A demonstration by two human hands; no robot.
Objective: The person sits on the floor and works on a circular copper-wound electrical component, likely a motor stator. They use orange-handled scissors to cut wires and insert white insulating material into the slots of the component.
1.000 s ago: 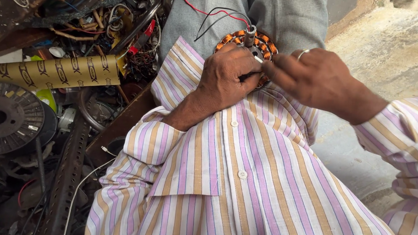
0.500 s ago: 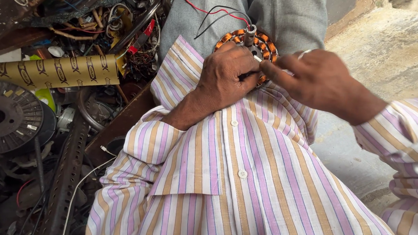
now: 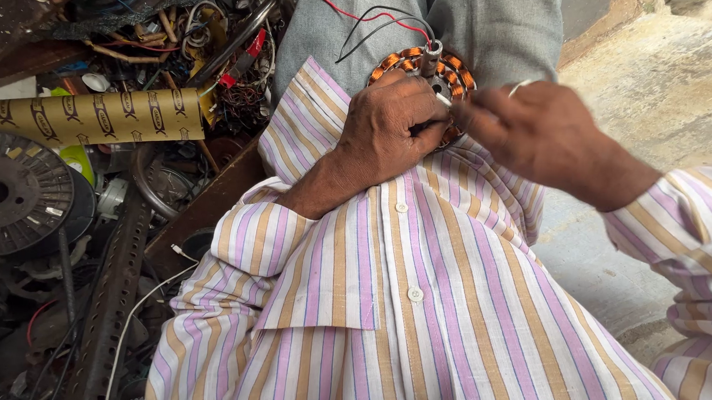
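Only the head view to go on, looking straight down the striped shirt (image 3: 415, 313). Everything hangs off the motor stator (image 3: 432, 67), the round one with copper windings, lying flat on the grey trousers (image 3: 485, 25) in the lap, shaft poking up out of the middle.

The left hand (image 3: 391, 123) sits on the stator's near-left edge, fingers curled over it and gripping. The right hand (image 3: 536, 129) is touching in from the stator's right, fingers pinched together at the rim; it looks closed on something small and pale, but it's too blurred to tell what. So the stator lies just ahead of both hands, the left one closer on it.

Red and black wires (image 3: 368, 21) run off the stator up and to the left. Further left of it: a printed cardboard tube (image 3: 86, 114) and a ribbed metal disc (image 3: 5, 196) in the scrap pile.
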